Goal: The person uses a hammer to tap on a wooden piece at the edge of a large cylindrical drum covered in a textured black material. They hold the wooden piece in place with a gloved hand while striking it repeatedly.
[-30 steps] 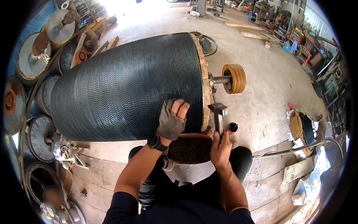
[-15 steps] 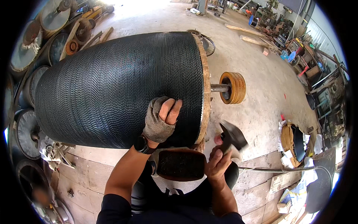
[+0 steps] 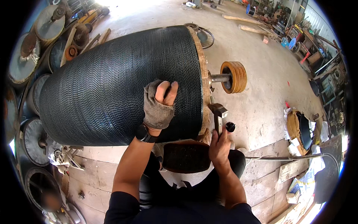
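Observation:
A large black roller (image 3: 104,86), its surface covered in fine, close ridges with a toothed look, lies before me. A rough wooden end disc (image 3: 204,80) closes its right side. My left hand (image 3: 160,102), in a worn grey fingerless glove, presses on the roller near that end. Its fingers are curled together; anything pinched under them is hidden. Just off the wooden end, my bare right hand (image 3: 220,147) grips a hammer (image 3: 217,112), head up. Beside those fingers shows a dark round end (image 3: 230,127) of something unclear.
An orange grooved pulley (image 3: 234,77) sits on the shaft (image 3: 220,78) right of the roller. Between my knees is a dark stool-like block (image 3: 186,156). Discs and reels (image 3: 35,140) crowd the left. A torn brown package (image 3: 298,132) lies to the right.
The hammer, blurred and tilted to the right before, is now upright and closer to the roller's end. My left hand stays on the roller while the whole view has shifted slightly.

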Demonstrator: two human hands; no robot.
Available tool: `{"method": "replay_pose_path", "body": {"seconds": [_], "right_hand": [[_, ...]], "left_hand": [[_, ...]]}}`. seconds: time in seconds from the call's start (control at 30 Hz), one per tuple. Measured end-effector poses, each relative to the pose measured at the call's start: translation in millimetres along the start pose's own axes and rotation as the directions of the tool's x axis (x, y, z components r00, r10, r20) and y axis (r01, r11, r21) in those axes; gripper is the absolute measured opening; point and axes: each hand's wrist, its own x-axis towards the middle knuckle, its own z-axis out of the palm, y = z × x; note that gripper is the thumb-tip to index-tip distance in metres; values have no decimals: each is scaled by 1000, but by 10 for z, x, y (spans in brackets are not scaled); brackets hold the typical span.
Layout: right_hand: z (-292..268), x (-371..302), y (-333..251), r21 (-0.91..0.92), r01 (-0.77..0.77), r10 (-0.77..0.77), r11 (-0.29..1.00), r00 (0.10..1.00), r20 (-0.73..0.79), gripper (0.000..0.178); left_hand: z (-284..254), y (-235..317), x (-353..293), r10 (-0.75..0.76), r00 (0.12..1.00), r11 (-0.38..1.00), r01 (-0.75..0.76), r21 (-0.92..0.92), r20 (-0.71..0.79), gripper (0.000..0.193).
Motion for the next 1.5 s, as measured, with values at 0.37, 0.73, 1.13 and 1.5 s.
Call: {"method": "replay_pose_path", "body": {"seconds": [0.37,0.73,1.13,1.5], "right_hand": [[-143,-288,44,165,-87,67,982,990,125,24],[-221,-181,-69,161,-85,59,983,986,159,23],[-284,33,-234,47,150,-151,988,988,39,16],[-352,-59,-57,348,73,-57,935,997,-57,28]], "left_hand": [[-41,828,-188,-90,995,902,102,-419,48,46],[32,849,-85,-188,948,829,293,-476,257,57],[221,1012,11,-287,940,886,334,-321,184,77],[-369,1121,-82,-210,917,891,322,-319,339,69]]}}
